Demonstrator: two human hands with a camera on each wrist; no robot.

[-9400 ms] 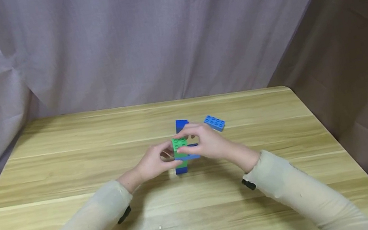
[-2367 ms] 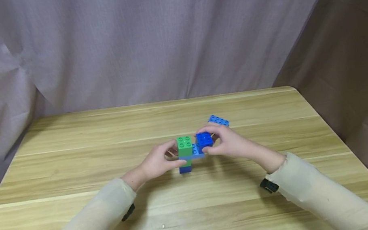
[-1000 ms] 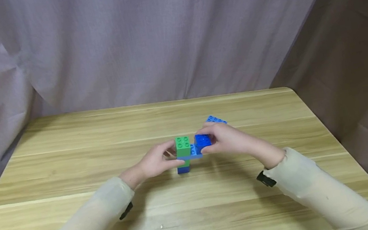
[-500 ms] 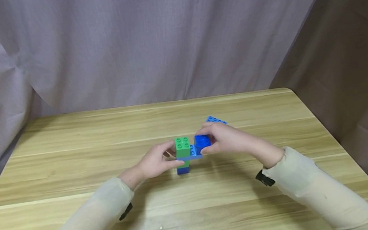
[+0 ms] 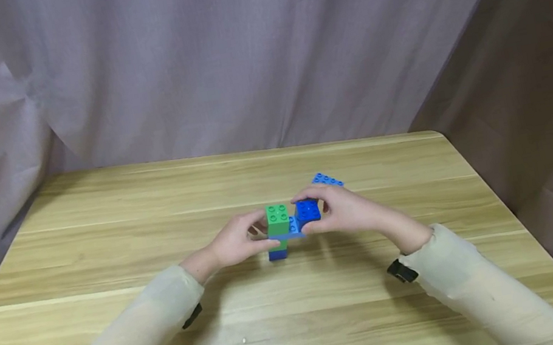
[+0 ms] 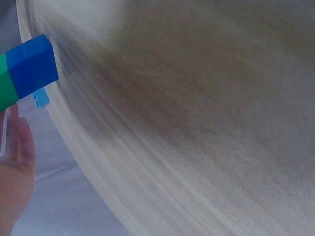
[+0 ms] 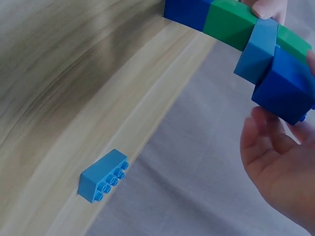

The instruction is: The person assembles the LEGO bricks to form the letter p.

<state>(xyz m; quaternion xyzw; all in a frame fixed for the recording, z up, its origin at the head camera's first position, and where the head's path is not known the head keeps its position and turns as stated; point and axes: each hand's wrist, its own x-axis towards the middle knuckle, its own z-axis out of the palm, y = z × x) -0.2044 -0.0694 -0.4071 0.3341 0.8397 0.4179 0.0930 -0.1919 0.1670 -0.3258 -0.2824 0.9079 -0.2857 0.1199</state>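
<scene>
My left hand point(image 5: 233, 243) grips a stack of toy building bricks from the left. From the top it shows a green brick point(image 5: 278, 226), a long light blue brick point(image 5: 295, 234) sticking out to the right, a lower green brick point(image 7: 230, 22) and a dark blue base brick point(image 5: 277, 255). My right hand point(image 5: 346, 209) pinches another dark blue brick point(image 5: 308, 211) at the light blue brick's free end. In the right wrist view that brick looks slightly tilted against the light blue one; I cannot tell whether it is pressed fully on.
A loose light blue brick point(image 7: 103, 173) with several studs lies on the wooden table point(image 5: 151, 219), beyond my right hand and partly hidden by it in the head view. A tiny pale speck point(image 5: 244, 340) is near the front. Curtains point(image 5: 212, 60) hang behind.
My right hand has left the green top brick and taken the dark blue brick from behind the stack to the light blue brick's right end. Over the last second both hands have barely moved.
</scene>
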